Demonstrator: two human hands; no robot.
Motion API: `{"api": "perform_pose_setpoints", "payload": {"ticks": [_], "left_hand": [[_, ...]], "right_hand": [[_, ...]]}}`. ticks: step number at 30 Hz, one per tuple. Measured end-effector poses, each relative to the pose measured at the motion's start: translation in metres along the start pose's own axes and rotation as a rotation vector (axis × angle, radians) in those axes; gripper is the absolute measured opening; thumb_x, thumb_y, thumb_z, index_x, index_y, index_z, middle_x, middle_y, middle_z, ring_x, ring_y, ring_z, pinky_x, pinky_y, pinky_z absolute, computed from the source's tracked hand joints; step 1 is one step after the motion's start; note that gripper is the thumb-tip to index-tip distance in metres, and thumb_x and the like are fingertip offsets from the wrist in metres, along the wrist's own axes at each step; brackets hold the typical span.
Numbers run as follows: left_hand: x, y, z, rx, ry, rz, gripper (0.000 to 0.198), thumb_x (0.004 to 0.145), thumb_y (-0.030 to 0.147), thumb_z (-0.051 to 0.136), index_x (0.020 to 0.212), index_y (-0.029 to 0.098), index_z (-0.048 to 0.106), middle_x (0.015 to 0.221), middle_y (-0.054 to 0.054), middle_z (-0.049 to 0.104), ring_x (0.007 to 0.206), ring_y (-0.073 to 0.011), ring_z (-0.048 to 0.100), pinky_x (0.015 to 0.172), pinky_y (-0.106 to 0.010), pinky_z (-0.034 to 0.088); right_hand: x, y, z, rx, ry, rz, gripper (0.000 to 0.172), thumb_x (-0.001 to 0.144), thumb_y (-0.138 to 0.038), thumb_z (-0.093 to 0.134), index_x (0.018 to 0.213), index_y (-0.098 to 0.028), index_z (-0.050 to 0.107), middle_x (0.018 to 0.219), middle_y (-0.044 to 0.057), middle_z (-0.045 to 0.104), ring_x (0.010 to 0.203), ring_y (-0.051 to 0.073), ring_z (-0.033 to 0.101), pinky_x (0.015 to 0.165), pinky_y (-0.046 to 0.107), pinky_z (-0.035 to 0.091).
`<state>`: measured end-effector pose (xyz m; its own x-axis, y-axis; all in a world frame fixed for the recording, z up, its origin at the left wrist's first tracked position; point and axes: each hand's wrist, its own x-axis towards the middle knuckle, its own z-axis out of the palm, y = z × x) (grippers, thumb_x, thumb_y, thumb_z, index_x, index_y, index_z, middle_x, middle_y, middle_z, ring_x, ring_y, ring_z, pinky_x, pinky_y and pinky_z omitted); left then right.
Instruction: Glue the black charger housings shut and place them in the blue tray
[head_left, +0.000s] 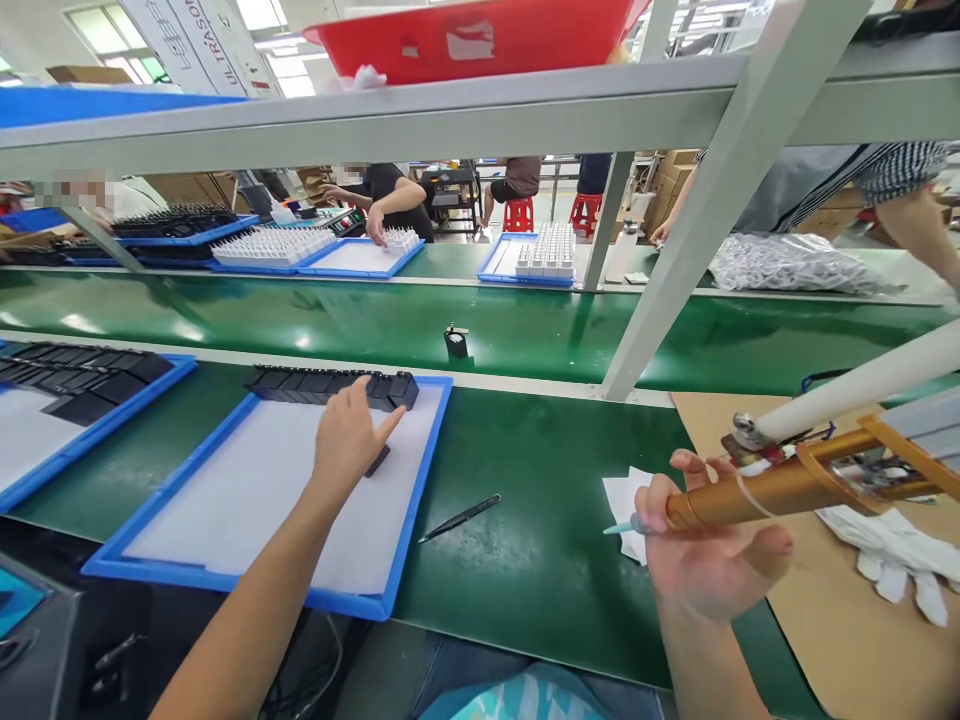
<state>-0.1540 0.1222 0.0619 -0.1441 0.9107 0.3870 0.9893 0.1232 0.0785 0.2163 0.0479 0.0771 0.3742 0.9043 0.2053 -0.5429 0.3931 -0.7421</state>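
My left hand [349, 435] is over a blue-rimmed tray [391, 560] lined with white, thumb and index finger spread apart. Just beyond its fingertips, a row of small black box-shaped parts [315, 385] stands along the tray's far edge. Partly hidden under the palm is another black piece [379, 460]; whether the hand touches it is unclear. On the right, my right hand [709, 545] has its fingers curled around an orange-gold cylindrical dispenser [780, 490] with a thin teal tip [619, 528]. Its thumb stands away from the barrel.
Black tweezers [460, 518] lie on the green bench. White paper [626, 500], cardboard [832, 620] and white gloves [892, 550] are at right. One black part [455, 342] sits on the green strip beyond. A slanted post [697, 220] and shelf rail [375, 125] cross ahead.
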Motion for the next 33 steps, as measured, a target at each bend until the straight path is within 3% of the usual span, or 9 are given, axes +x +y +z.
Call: {"api": "perform_pose_setpoints", "payload": {"ticks": [3,5,8,13,16,20,24,28,33], "left_hand": [[0.069,0.034,0.01,-0.236,-0.129,-0.004,0.073,0.085,0.045,0.061,0.142,0.011,0.029,0.13,-0.02,0.052,0.124,-0.033,0.047,0.102,-0.042,0.039],[0.116,0.056,0.027,-0.278,-0.248,-0.075,0.081,0.081,0.034,0.069,0.145,0.009,0.025,0.14,-0.023,0.042,0.131,-0.0341,0.041,0.105,-0.042,0.036],[0.166,0.076,0.053,-0.279,-0.304,-0.162,0.079,0.08,0.032,0.071,0.142,0.005,0.03,0.14,-0.026,0.04,0.125,-0.0346,0.047,0.1,-0.045,0.042],[0.189,0.084,0.067,-0.234,-0.383,-0.251,0.037,0.092,0.034,0.058,0.124,0.016,0.054,0.124,-0.01,0.057,0.106,-0.0237,0.06,0.09,-0.047,0.051],[0.186,0.093,0.059,-0.215,-0.416,-0.207,0.049,0.086,0.035,0.066,0.125,0.011,0.051,0.121,-0.016,0.061,0.106,-0.0269,0.061,0.088,-0.045,0.05],[0.147,0.123,0.035,-0.287,-0.469,0.028,0.082,0.071,0.039,0.079,0.136,0.01,0.038,0.122,-0.019,0.063,0.11,-0.0317,0.06,0.088,-0.037,0.047],[0.053,0.146,-0.001,-0.49,-0.59,0.426,0.084,0.064,0.042,0.082,0.136,0.024,0.041,0.119,-0.009,0.066,0.103,-0.0281,0.065,0.086,-0.033,0.047],[-0.039,0.147,-0.026,-0.632,-0.727,0.759,0.084,0.066,0.036,0.082,0.138,0.03,0.039,0.114,-0.004,0.068,0.101,-0.0266,0.066,0.081,-0.031,0.049],[-0.091,0.14,-0.028,-0.57,-0.735,0.941,0.079,0.072,0.015,0.074,0.142,0.025,0.038,0.119,-0.009,0.065,0.105,-0.0252,0.062,0.086,-0.033,0.05]], "right_hand": [[-0.001,0.0,-0.004,0.004,-0.01,-0.004,0.05,0.074,-0.07,0.049,0.098,-0.027,0.063,0.095,0.001,0.057,0.041,0.009,0.047,0.04,0.029,0.036],[-0.002,0.0,-0.007,0.013,-0.016,-0.015,0.051,0.075,-0.07,0.048,0.1,-0.028,0.063,0.097,0.002,0.056,0.042,0.009,0.048,0.04,0.03,0.036],[-0.002,0.002,-0.012,0.015,-0.035,-0.038,0.052,0.077,-0.07,0.046,0.1,-0.027,0.063,0.098,0.003,0.056,0.042,0.01,0.048,0.039,0.031,0.037],[-0.003,0.006,-0.014,0.006,-0.045,-0.044,0.058,0.078,-0.075,0.042,0.105,-0.028,0.061,0.099,0.003,0.054,0.042,0.009,0.05,0.037,0.03,0.038],[-0.004,0.005,-0.013,0.004,-0.053,-0.044,0.058,0.077,-0.075,0.044,0.106,-0.028,0.06,0.098,0.003,0.053,0.043,0.009,0.05,0.038,0.029,0.039],[-0.004,0.003,-0.012,-0.016,-0.079,-0.054,0.052,0.077,-0.07,0.049,0.103,-0.027,0.062,0.098,0.002,0.053,0.044,0.008,0.051,0.039,0.029,0.041],[-0.001,0.002,-0.008,-0.03,-0.06,-0.102,0.046,0.078,-0.064,0.05,0.103,-0.027,0.062,0.101,0.002,0.054,0.045,0.009,0.052,0.041,0.029,0.041],[0.001,0.0,-0.003,-0.072,-0.02,-0.11,0.053,0.074,-0.069,0.053,0.108,-0.029,0.06,0.101,0.002,0.058,0.046,0.01,0.054,0.045,0.03,0.043],[0.001,-0.001,0.001,-0.135,-0.01,-0.092,0.06,0.076,-0.071,0.05,0.117,-0.027,0.058,0.097,0.002,0.06,0.052,0.012,0.057,0.054,0.031,0.046]]}}
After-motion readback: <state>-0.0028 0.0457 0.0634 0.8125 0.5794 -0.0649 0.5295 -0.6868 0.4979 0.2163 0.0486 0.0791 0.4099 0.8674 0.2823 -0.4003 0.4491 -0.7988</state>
